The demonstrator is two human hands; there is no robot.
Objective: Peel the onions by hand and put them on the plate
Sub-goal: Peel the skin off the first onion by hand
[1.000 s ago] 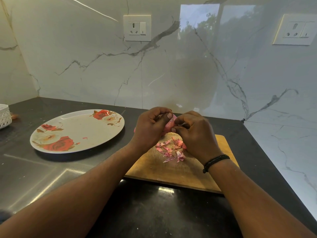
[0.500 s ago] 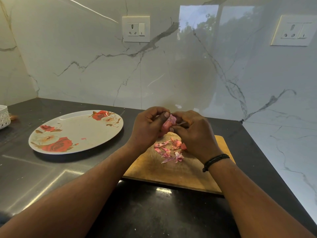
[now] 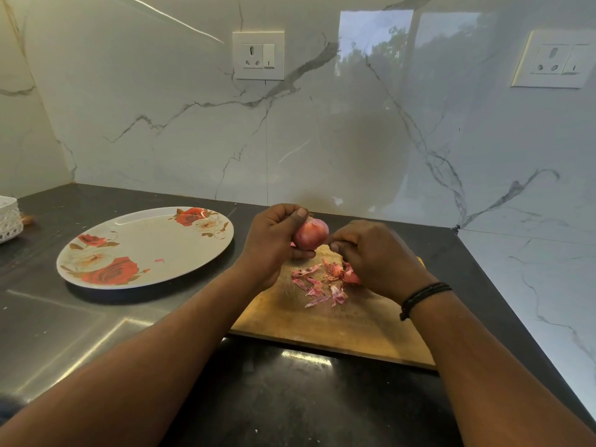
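While the left hand (image 3: 274,243) grips the onion (image 3: 310,234), now more exposed, the right hand (image 3: 374,253), fingers curled, has drawn back over the board (image 3: 338,324) on the dark counter (image 3: 290,398); what it pinches is unclear.

Dim kitchen, window glare on wall (image 3: 374,37), edges warped

**Onion held over cutting board, skins below**

Left hand (image 3: 274,243) curled round a pink onion (image 3: 310,234), thumb on top, above the far edge of a wooden cutting board (image 3: 338,327). Right hand (image 3: 374,253) just beside the onion, fingers bent, tips at its right side; whether pinching skin, unclear. Black band (image 3: 424,296) on the right wrist. Under and between the hands, pink peel scraps (image 3: 319,285) scattered on the board. Left of the left hand, a rose-patterned plate (image 3: 145,246) on the dark table (image 3: 290,408), one peel fleck (image 3: 159,260) on it. Far left, a white lattice basket (image 3: 9,219).
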